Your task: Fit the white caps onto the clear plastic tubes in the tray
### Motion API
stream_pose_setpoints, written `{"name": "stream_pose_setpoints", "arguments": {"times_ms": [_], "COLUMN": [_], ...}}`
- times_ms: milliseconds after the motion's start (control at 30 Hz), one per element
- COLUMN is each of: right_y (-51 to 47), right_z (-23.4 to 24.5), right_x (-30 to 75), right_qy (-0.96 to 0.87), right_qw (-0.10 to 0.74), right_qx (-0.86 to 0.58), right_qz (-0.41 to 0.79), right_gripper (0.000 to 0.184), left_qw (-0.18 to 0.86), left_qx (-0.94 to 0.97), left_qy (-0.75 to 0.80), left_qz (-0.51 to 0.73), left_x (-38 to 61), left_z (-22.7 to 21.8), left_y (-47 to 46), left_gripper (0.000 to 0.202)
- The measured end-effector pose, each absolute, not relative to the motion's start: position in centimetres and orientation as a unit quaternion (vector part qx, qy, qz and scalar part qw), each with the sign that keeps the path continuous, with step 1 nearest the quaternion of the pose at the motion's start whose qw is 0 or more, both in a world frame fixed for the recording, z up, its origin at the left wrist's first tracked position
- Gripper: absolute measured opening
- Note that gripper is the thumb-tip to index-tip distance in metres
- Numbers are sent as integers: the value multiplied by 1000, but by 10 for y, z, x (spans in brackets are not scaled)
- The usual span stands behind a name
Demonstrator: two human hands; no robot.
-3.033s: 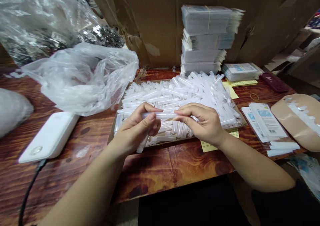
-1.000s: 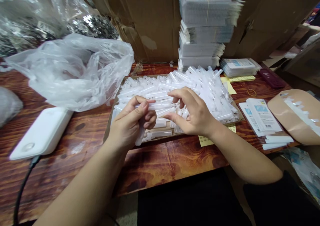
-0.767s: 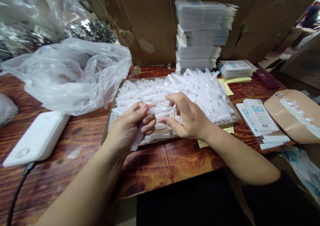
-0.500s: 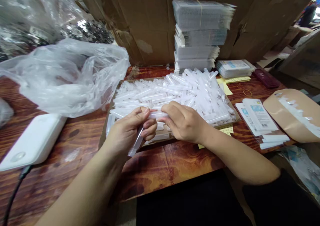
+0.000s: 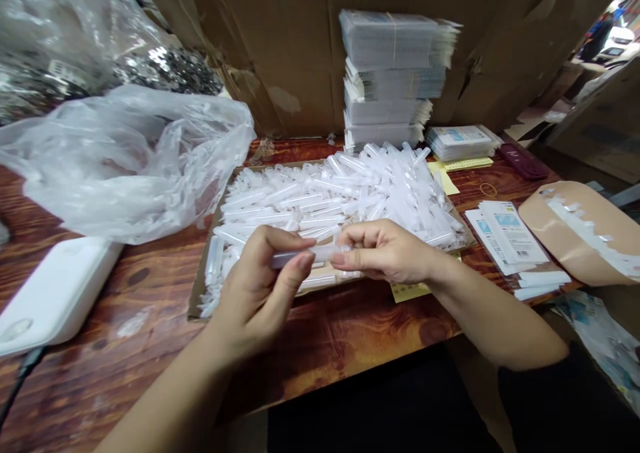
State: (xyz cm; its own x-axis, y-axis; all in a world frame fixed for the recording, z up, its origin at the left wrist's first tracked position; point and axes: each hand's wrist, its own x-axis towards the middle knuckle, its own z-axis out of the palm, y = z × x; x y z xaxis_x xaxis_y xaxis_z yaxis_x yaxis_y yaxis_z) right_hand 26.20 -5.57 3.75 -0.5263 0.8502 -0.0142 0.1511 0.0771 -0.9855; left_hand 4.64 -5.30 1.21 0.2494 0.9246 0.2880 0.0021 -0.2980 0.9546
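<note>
A translucent plastic tube [image 5: 325, 253] lies nearly level between my two hands. My left hand [image 5: 265, 286] is closed on its left part, with thumb and index finger around it. At the tube's right end, the fingertips and thumb of my right hand [image 5: 383, 251] pinch it. Both hands hover over the near side of a shallow cardboard tray [image 5: 196, 301]. Many loose translucent tubes [image 5: 395, 186] of the same kind are heaped in that tray, highest toward the back right.
Left stand a crumpled plastic bag [image 5: 135, 166] and a white device [image 5: 60, 293] with a cable. Behind the tray rises a stack of clear packets [image 5: 390, 46] against a cardboard wall [image 5: 280, 46]. Printed cards [image 5: 513, 233] and a beige curved sheet [image 5: 540, 216] lie right.
The tube that hung down from my left palm no longer shows. My left fingers have opened from their curl into a pinch, and my right hand has turned, its thumb now toward me.
</note>
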Motion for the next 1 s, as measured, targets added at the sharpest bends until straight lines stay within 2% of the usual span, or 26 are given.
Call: {"name": "stream_pose_setpoints", "arguments": {"times_ms": [67,200,267,333,500,633,833,1000], "right_y": [-54,-31,-10,12,48,51,46,36], "right_z": [48,58,58,57,54,51,57,62], "right_x": [279,325,348,365,376,369,376,360], "right_qy": [-706,-671,-616,-584,-566,-573,-594,-679], "right_qw": [320,393,368,310,163,109,93,170], "right_qx": [-414,-608,-695,-751,-808,-812,-799,-713], "right_qz": [476,164,44,-13,-1,35,19,-48], "right_gripper": [48,38,34,37,47,54,57,44], "left_qw": [483,609,661,681,672,662,675,612], "left_qx": [635,544,480,436,386,355,360,475], "left_qy": [370,330,319,324,342,375,354,356], "left_qz": [476,474,480,491,531,543,538,524], "left_x": [47,47,46,45,44,39,31,27], "left_z": [9,12,17,24,33,33,28,16], "left_y": [-50,-30,-22,-19,-18,-10,2,5], "left_gripper": [30,53,58,62,63,46,13,23]}}
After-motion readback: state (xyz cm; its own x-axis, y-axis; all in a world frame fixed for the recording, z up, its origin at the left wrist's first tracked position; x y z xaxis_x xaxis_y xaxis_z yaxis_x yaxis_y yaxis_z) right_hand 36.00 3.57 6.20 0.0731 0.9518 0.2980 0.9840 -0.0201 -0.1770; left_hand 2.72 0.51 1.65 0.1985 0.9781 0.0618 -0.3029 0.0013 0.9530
